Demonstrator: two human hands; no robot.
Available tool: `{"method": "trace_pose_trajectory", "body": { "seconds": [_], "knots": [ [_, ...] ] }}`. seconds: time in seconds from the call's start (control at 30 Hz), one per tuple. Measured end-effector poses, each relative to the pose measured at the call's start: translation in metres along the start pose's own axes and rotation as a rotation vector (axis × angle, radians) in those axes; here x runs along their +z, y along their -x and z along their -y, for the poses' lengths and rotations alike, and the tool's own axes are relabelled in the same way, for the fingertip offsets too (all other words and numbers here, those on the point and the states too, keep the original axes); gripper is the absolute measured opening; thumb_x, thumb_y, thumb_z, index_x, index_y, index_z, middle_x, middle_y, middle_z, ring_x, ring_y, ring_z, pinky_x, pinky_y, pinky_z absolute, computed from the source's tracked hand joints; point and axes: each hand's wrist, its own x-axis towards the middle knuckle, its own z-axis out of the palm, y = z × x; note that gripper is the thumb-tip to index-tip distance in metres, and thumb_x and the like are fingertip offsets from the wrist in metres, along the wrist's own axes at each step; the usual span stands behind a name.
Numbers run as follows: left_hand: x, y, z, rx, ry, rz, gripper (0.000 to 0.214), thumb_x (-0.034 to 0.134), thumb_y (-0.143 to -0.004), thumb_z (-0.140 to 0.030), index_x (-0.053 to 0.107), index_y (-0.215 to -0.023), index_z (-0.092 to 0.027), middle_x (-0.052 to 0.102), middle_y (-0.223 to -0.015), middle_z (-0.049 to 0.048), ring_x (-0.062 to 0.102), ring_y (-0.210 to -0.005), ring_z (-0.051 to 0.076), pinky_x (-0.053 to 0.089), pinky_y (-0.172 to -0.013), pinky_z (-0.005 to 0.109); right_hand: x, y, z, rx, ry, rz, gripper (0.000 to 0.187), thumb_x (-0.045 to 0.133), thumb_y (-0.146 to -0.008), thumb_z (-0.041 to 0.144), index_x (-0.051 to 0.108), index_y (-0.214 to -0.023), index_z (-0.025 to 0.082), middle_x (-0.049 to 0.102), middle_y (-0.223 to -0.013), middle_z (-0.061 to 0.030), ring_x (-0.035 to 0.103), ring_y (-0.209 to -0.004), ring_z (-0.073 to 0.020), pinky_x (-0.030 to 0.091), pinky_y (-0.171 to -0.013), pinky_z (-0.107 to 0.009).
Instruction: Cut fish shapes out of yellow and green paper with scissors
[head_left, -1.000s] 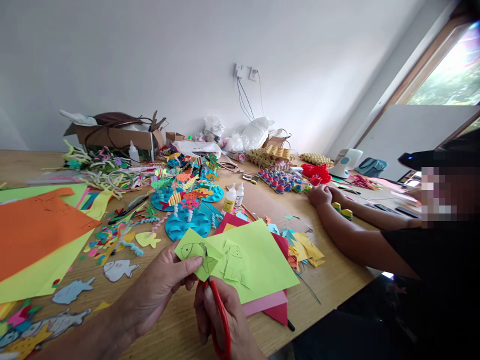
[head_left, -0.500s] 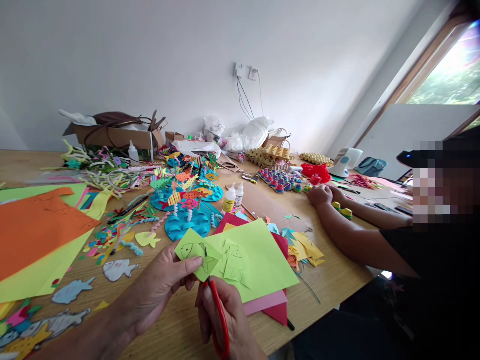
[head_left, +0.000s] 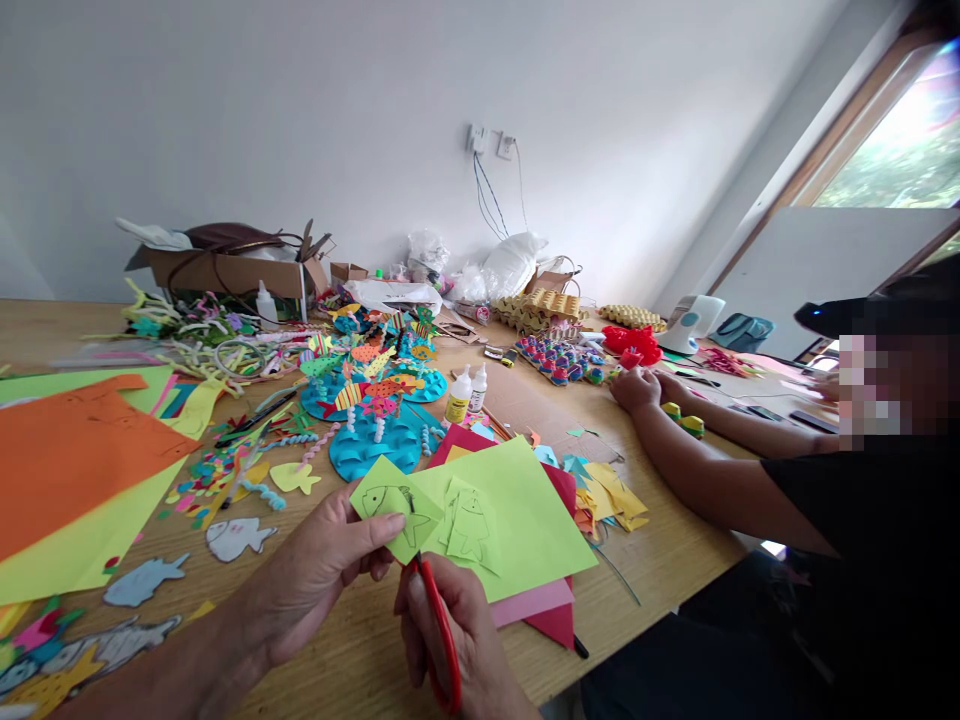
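Observation:
Pinched between thumb and fingers of my left hand [head_left: 330, 560] is a small lime-green paper piece [head_left: 397, 505] with a fish drawn on it in dark line. My right hand [head_left: 457, 620] is closed round red-handled scissors [head_left: 442, 630], whose dark blades meet the paper's lower edge by the fish's tail. Behind my hands lies a larger lime-green sheet [head_left: 536, 530]. On it rests another cut piece with a fish drawing [head_left: 469, 520]. Pink paper [head_left: 529, 605] and red paper [head_left: 559, 630] stick out underneath.
Paper fish stand on blue bases [head_left: 375, 450] past my left hand. Two glue bottles [head_left: 459, 395] are beside them. Fish cutouts [head_left: 240, 538] and an orange sheet [head_left: 82, 465] lie left, yellow scraps [head_left: 611, 495] right. A co-worker's arms [head_left: 697, 480] rest on the table at right.
My hands, the fish paper and the scissors stay almost in place. The co-worker's head has shifted slightly to the right.

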Motion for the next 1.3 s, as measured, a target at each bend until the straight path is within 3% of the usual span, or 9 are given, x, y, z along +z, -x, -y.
{"method": "trace_pose_trajectory", "body": {
  "seconds": [0.23, 0.4, 0.53, 0.8, 1.3],
  "knots": [
    [-0.007, 0.001, -0.012, -0.024, 0.012, 0.027, 0.015, 0.071, -0.075, -0.03, 0.062, -0.083, -0.022, 0.058, -0.073, -0.0037, 0.048, -0.063, 0.01, 0.04, -0.054, 0.02, -0.008, -0.001, -0.003, 0.015, 0.049, 0.014, 0.058, 0.045, -0.077, 0.073, 0.046, -0.063, 0.017, 0.037, -0.04, 0.0078, 0.032, -0.031, -0.0032, 0.023, -0.03, -0.013],
    [-0.015, -0.003, -0.023, -0.01, -0.083, -0.007, 0.017, 0.071, -0.073, -0.032, 0.06, -0.071, -0.02, 0.06, -0.068, -0.0035, 0.05, -0.063, 0.011, 0.04, -0.059, 0.021, -0.011, 0.0, -0.005, 0.028, 0.093, 0.031, 0.057, 0.045, -0.079, 0.07, 0.045, -0.061, 0.017, 0.039, -0.041, 0.0073, 0.032, -0.032, -0.0031, 0.023, -0.031, -0.013],
    [-0.014, -0.004, -0.026, -0.022, -0.145, -0.021, 0.02, 0.074, -0.067, -0.03, 0.057, -0.066, -0.019, 0.059, -0.062, -0.0049, 0.047, -0.058, 0.01, 0.036, -0.054, 0.02, -0.01, 0.002, 0.003, 0.038, 0.081, 0.054, 0.059, 0.045, -0.076, 0.073, 0.048, -0.063, 0.016, 0.04, -0.04, 0.007, 0.032, -0.032, -0.0037, 0.024, -0.033, -0.014],
    [-0.011, -0.001, -0.026, -0.039, -0.231, 0.005, 0.018, 0.071, -0.07, -0.032, 0.059, -0.068, -0.019, 0.06, -0.064, -0.003, 0.049, -0.061, 0.013, 0.035, -0.056, 0.022, -0.007, 0.0, 0.007, 0.052, 0.0, 0.072, 0.062, 0.048, -0.069, 0.078, 0.051, -0.064, 0.015, 0.041, -0.039, 0.0069, 0.034, -0.033, -0.005, 0.023, -0.034, -0.016],
    [-0.007, 0.001, -0.032, -0.052, -0.219, -0.029, 0.027, 0.075, -0.064, -0.038, 0.057, -0.061, -0.019, 0.055, -0.057, -0.0045, 0.044, -0.055, 0.011, 0.032, -0.054, 0.021, -0.012, 0.002, 0.01, 0.042, 0.117, 0.088, 0.058, 0.047, -0.076, 0.072, 0.05, -0.063, 0.016, 0.039, -0.042, 0.0067, 0.034, -0.034, -0.0049, 0.023, -0.034, -0.016]
  ]
}}
